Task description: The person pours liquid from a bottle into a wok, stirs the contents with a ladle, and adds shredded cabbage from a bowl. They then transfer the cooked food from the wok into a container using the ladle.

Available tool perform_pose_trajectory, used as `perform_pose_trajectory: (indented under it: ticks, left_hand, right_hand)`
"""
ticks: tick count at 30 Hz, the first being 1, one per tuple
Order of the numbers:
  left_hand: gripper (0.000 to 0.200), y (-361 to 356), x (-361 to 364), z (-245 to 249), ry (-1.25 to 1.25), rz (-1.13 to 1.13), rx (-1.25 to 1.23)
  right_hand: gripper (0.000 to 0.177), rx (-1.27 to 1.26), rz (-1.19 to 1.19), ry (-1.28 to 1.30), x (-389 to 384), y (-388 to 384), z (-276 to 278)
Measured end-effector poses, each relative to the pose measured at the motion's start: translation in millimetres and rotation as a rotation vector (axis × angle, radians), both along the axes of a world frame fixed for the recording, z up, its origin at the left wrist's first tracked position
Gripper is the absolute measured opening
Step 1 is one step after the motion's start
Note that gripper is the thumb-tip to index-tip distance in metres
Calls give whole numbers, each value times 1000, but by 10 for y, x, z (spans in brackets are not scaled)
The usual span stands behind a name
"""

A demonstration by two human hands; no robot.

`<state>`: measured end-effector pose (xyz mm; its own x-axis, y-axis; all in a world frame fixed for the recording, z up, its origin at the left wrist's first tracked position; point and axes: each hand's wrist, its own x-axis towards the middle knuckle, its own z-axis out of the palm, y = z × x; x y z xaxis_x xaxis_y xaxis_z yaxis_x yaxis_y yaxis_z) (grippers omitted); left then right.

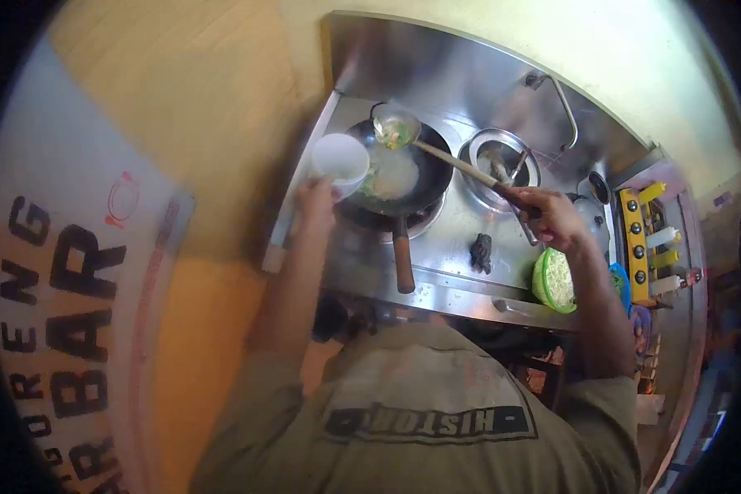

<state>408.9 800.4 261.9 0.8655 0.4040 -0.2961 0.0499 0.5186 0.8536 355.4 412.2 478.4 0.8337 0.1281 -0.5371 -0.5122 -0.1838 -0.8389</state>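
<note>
My left hand (318, 198) is closed on a white plastic bowl (340, 158), tilted over the left edge of the wok. In my right hand (549, 216) is the wooden handle of a ladle (397, 128). Its round metal head hangs over the wok's far side, with greens and other food pieces in it. The dark wok (435, 174) sits on a burner and contains pale, cloudy liquid with some greens. Its wooden handle (403, 262) points towards me.
Right of the wok, a metal pot (528, 156) holds utensils. A dark crumpled cloth (481, 253) lies nearer. Shredded pale vegetable fills a green basket (543, 284) at the front right. A yellow rack (632, 230) with bottles stands farther right, below a curved tap (570, 111).
</note>
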Motion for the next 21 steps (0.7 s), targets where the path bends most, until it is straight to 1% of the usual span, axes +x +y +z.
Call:
perform_pose_trajectory:
  ticks: [1,3,4,5,7,8,10,11,13,14,15,17,18,19,21]
  left_hand:
    - [18,-86,144,-4,11,8,-2]
    - [17,-212,367,12,24,15,-5]
    - [17,-266,460,21,21,-33,8]
    - [17,-321,545,36,16,-84,22]
    - [18,-425,672,59,27,-94,13]
    - [18,-475,727,73,35,-92,5]
    - [17,-534,791,85,30,-109,15]
    - [18,-548,803,89,23,-112,25]
    - [18,-572,830,80,61,-106,29]
    - [18,-569,825,75,90,-96,31]
    - [18,-561,818,77,102,-92,34]
    - [17,-562,773,124,79,-38,0]
    - [17,-541,728,146,91,-35,3]
    - [16,-488,680,165,73,-52,2]
    - [16,-432,556,233,65,-69,5]
  right_hand:
    - [25,-5,-7,2,-31,28,85]
    - [27,-217,117,-159,-84,92,258]
    - [27,-343,129,-219,-98,100,297]
    - [27,-344,119,-213,-128,151,354]
    - [34,-141,45,-145,-199,313,430]
    - [34,-142,32,-141,-208,356,413]
    - [34,-352,216,-246,-211,432,324]
    - [34,-348,213,-236,-234,464,211]
    - [38,-762,354,-784,-348,532,-108]
    - [41,-904,377,-1072,-409,583,-201]
    - [41,-895,383,-1064,-467,582,-225]
    - [41,-1182,449,-1053,-579,550,-205]
    - [41,-1157,400,-988,-631,509,-159]
    - [41,-1148,406,-979,-639,426,-141]
    - [42,-1117,288,-962,-658,186,-126]
